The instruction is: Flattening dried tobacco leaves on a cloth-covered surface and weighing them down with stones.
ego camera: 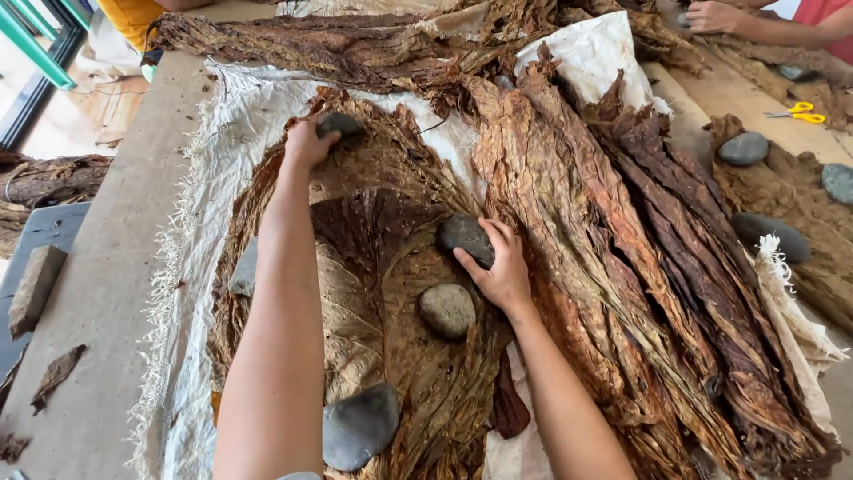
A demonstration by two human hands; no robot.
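Flattened brown dried leaves (373, 231) lie stacked on a white woven cloth (240, 107). My left hand (306, 142) reaches to the far edge of the stack and grips a dark grey stone (340, 123) resting there. My right hand (502, 267) holds another dark stone (465, 237) on the middle of the leaves. A paler round stone (447, 309) lies just below it, and a larger grey stone (360, 425) sits near the front. One more grey stone (243, 269) shows beside my left forearm.
A long heap of crumpled dried leaves (622, 249) runs along the right. Further right are several grey stones (743, 148) on more leaves, yellow scissors (804, 112) and another person's hand (711, 16). A brick-like block (35, 289) lies at the left.
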